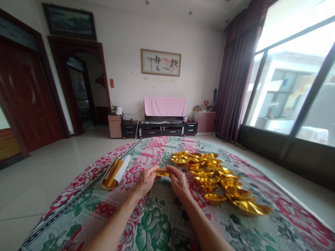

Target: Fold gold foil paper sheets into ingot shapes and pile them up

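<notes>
A piece of gold foil paper (162,173), partly folded, is stretched between my two hands over the middle of the table. My left hand (147,180) pinches its left end, and my right hand (179,180) grips the right end. Most of the fingertips are hidden behind the thumbs and the paper. To the right of my hands, several folded gold paper ingots (206,172) lie in a spread-out cluster. A curled stack of gold and white paper sheets (114,173) rests on the table to the left.
A flowered cloth (154,226) covers the round table. Beyond it stand a low black TV cabinet (162,130), a pink cloth (165,106) over a screen, and a small cupboard (205,122). Windows and a purple curtain (232,76) are on the right, a dark red door (23,90) on the left.
</notes>
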Tool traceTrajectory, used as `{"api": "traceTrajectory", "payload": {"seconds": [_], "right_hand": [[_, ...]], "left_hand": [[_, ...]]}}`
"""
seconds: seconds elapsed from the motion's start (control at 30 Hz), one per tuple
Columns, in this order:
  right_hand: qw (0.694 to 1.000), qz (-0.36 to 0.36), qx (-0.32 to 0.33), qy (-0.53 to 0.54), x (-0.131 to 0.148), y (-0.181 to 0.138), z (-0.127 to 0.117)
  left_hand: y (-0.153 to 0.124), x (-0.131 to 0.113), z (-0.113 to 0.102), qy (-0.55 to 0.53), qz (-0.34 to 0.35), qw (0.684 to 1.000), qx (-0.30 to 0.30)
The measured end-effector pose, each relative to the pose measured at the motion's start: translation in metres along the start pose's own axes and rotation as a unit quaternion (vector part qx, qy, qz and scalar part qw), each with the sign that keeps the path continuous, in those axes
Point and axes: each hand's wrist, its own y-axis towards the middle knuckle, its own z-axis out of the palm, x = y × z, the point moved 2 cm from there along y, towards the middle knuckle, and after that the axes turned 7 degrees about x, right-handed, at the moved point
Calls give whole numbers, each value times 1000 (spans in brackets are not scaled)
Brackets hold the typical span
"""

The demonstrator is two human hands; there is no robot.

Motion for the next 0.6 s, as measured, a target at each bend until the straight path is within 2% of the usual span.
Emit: {"api": "traceTrajectory", "payload": {"seconds": [0.17,0.3,0.47,0.6], "right_hand": [[1000,9,10,11,-7,1,1],[999,8,28,14,-8,1,1],[1000,3,3,5,-5,0,1],[1000,8,19,-3,-7,0,2]], "left_hand": [[1,4,-1,-3,3,1000,26],[3,7,-3,6,4,1000,10],[4,9,-1,5,-1,1000,10],[4,10,-1,0,-2,1000,4]]}}
